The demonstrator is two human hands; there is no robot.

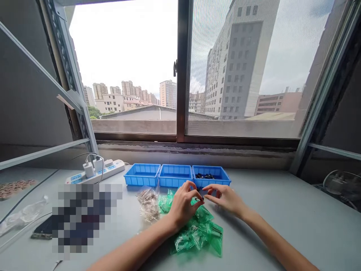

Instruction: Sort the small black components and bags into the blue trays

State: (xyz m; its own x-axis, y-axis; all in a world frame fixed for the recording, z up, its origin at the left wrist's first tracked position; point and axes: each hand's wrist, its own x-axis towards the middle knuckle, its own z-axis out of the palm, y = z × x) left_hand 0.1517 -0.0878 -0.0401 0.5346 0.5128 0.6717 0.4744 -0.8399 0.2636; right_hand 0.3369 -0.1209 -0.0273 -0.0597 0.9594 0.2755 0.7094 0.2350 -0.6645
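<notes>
I find the left hand (179, 205) pinching a small dark part (202, 198), just before the blue bin of dark pieces (217, 183). The right hand (227, 199), fingers parted, is beside that part. Green bags (197, 236) lie before the bin, on the table (310, 210).

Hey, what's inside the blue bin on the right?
The right-hand blue bin holds small dark pieces. Anything lying low behind its near wall, or beneath the top pieces, is covered and can't be seen.
</notes>
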